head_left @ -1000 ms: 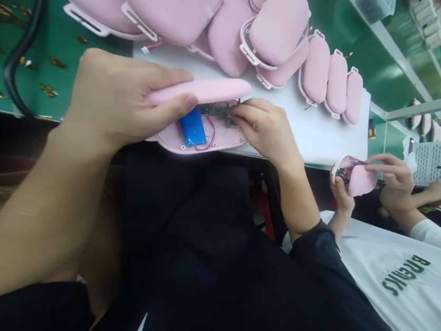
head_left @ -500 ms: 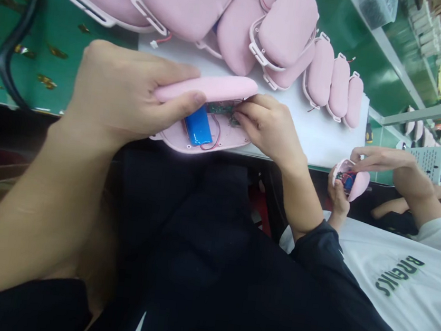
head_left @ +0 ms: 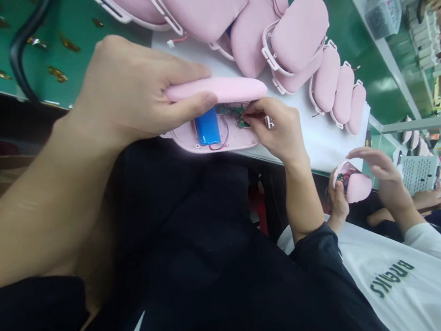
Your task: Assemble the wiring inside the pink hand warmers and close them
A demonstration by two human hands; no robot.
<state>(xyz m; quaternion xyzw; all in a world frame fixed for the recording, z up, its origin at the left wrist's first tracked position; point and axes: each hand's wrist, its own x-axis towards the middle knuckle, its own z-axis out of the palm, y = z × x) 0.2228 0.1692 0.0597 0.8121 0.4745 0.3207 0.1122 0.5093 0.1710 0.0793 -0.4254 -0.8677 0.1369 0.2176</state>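
Observation:
My left hand (head_left: pixel 133 92) is closed around the pink padded cover (head_left: pixel 225 87) of an opened case, thumb on the near side and fingers over the top. Below it lies the case's pink shell (head_left: pixel 184 136), which holds a blue battery pack (head_left: pixel 209 128) with a thin wire looping beside it. A green circuit board (head_left: pixel 227 110) shows in the gap between cover and shell. My right hand (head_left: pixel 276 127) pinches at the board's right end; what lies between its fingertips is hidden. A small white slotted piece (head_left: pixel 269 122) shows beside those fingers.
Several pink cases (head_left: pixel 299 31) line the back of the white mat (head_left: pixel 319 139), some with loose wires. A black cable (head_left: pixel 23 42) and golden scraps (head_left: pixel 58 73) lie on the green table at left. On the right, a co-worker's hands (head_left: pixel 338 200) handle another opened case (head_left: pixel 359 187).
The view has shifted slightly, so most things sit a little further right. My right fingertips remain at the board, and a white slotted piece now shows by them. The co-worker's upper hand has lifted off their case.

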